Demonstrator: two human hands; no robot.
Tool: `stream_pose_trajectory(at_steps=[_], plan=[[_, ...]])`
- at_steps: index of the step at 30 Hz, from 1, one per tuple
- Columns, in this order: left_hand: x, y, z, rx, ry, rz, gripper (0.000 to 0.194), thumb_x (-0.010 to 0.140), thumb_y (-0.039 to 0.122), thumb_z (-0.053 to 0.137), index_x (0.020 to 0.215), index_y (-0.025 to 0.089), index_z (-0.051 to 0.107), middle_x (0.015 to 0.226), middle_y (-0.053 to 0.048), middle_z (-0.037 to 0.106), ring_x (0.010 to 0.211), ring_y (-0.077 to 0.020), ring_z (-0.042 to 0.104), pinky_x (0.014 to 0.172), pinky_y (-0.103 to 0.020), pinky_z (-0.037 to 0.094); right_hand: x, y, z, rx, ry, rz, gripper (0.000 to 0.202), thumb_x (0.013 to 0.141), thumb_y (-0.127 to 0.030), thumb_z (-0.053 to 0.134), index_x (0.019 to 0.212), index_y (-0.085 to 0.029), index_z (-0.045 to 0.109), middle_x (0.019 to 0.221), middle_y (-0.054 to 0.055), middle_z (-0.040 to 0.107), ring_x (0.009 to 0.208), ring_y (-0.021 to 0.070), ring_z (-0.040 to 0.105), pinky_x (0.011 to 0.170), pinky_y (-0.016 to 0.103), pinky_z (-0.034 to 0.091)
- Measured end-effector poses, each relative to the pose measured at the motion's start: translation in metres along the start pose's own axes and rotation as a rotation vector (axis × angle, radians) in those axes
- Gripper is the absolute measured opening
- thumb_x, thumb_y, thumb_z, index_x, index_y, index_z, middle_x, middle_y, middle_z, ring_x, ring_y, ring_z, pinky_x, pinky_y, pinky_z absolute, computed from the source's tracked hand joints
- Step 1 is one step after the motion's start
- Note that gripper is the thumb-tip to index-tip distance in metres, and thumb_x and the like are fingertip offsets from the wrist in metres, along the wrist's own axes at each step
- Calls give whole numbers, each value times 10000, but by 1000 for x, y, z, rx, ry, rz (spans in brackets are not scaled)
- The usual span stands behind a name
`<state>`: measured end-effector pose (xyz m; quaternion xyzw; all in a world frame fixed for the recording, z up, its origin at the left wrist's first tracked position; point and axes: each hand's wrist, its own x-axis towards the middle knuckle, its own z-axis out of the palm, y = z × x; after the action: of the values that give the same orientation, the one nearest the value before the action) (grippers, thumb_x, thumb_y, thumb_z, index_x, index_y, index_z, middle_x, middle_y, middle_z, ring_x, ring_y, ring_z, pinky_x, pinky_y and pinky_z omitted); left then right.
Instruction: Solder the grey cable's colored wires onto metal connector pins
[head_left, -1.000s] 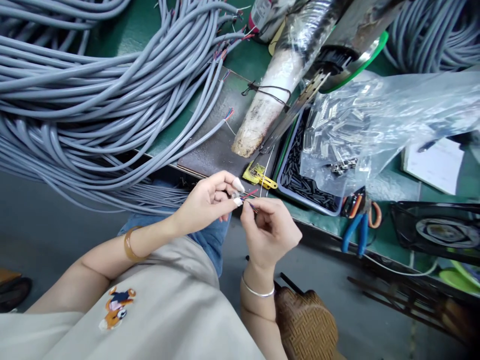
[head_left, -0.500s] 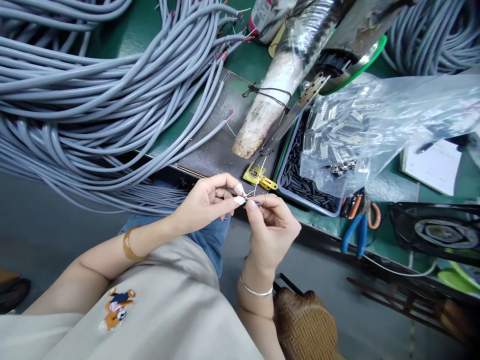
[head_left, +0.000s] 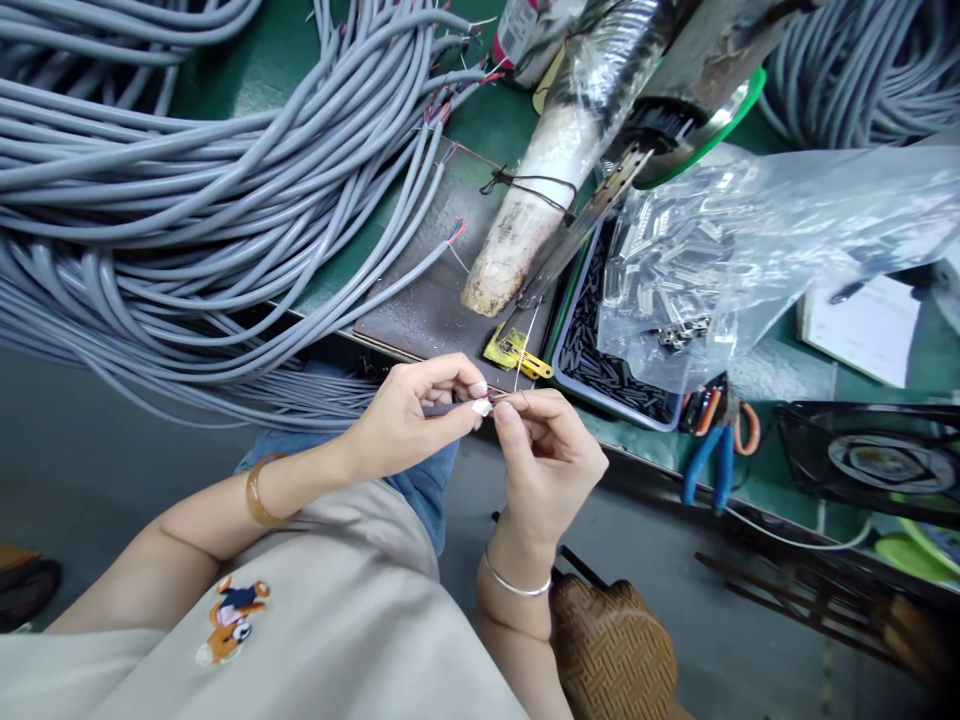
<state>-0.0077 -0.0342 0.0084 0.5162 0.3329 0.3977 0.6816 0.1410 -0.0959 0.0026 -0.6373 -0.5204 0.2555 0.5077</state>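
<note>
My left hand [head_left: 401,415] is closed around the end of a grey cable [head_left: 439,409], its thumb and forefinger pinching near the tip. White covers sit on the thumb and a fingertip. Fine coloured wires [head_left: 491,396] come out between my two hands. My right hand [head_left: 551,455] pinches at these wires, thumb against forefinger; the fingers hide most of what they grip. A thin white strand [head_left: 527,345] rises just above the right fingertips. Close beyond lies a small yellow tool [head_left: 529,361] at the table edge.
Bundled grey cables [head_left: 225,190] cover the left side. A taped white tube [head_left: 517,230] and a metal strip [head_left: 592,225] slant down ahead. On the right are a bin of black sleeves [head_left: 592,365], a plastic bag of clear parts [head_left: 675,270] and blue-handled pliers [head_left: 709,465].
My right hand has shifted slightly right. The left fingers have moved a little on the cable end, and its grey jacket now shows between them. The camera view has shifted slightly.
</note>
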Motion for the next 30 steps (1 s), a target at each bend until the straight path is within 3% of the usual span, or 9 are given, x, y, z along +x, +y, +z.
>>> stream_pose_trajectory(at_steps=[6, 9, 12, 17, 22, 24, 26, 28, 30], plan=[[0, 7, 3, -34, -53, -44, 66, 799, 187, 671, 768, 144, 631, 668, 28, 553, 591, -67, 458, 556, -191, 404, 5, 0, 2, 211, -77, 114, 220, 910, -404, 716, 807, -212, 684, 720, -14, 627, 592, 97, 537, 521, 223, 399], [1, 9, 1, -24, -31, -5, 72, 764, 145, 657, 723, 152, 598, 662, 35, 534, 583, -60, 428, 550, -188, 386, 12, 0, -2, 380, -36, 160, 296, 890, -450, 719, 744, -211, 622, 638, -51, 571, 430, 46, 360, 413, 199, 265], [3, 8, -3, -44, -26, 2, 107, 744, 130, 646, 685, 162, 562, 632, 49, 498, 559, -53, 386, 531, -184, 363, 15, -4, -12, 235, 46, 118, 326, 963, -473, 631, 779, -207, 666, 575, -55, 545, 402, 46, 298, 411, 209, 232], [4, 6, -6, -71, -120, -13, 63, 761, 128, 645, 715, 144, 605, 661, 29, 542, 594, -60, 448, 550, -178, 379, 13, -13, -16, -2, -294, 84, 390, 926, -578, 665, 861, -197, 719, 554, -53, 537, 463, 79, 422, 454, 233, 284], [2, 9, -6, -36, -204, -83, 178, 818, 194, 660, 681, 151, 555, 617, 48, 475, 556, -55, 374, 527, -188, 350, 11, -14, -10, -55, -371, -4, 397, 1008, -430, 588, 686, -198, 587, 535, -73, 455, 460, 54, 358, 489, 234, 291], [0, 11, -7, -42, -238, -99, 195, 832, 218, 656, 681, 155, 551, 613, 46, 472, 556, -61, 377, 529, -197, 354, 13, -11, -11, -18, -302, -21, 429, 1011, -441, 584, 655, -203, 558, 543, -68, 434, 468, 61, 356, 494, 239, 305], [-2, 12, -8, -54, -228, -103, 194, 836, 238, 658, 690, 157, 559, 620, 39, 479, 558, -67, 384, 535, -206, 366, 17, -8, -16, 112, -97, -17, 502, 1004, -502, 577, 604, -216, 477, 526, -72, 369, 445, 67, 307, 455, 241, 274], [-3, 12, -10, -68, -148, -112, 203, 833, 256, 669, 692, 163, 555, 617, 43, 462, 546, -65, 359, 529, -209, 364, 21, -6, -22, 242, 149, -44, 546, 990, -550, 582, 583, -227, 417, 493, -89, 277, 409, 68, 227, 413, 241, 214], [-2, 12, -11, -93, -65, -124, 224, 819, 265, 688, 685, 171, 536, 607, 54, 429, 524, -57, 316, 510, -208, 347, 21, -6, -26, 185, 233, -108, 485, 978, -513, 625, 604, -224, 517, 482, -76, 350, 410, 75, 304, 415, 245, 234]])
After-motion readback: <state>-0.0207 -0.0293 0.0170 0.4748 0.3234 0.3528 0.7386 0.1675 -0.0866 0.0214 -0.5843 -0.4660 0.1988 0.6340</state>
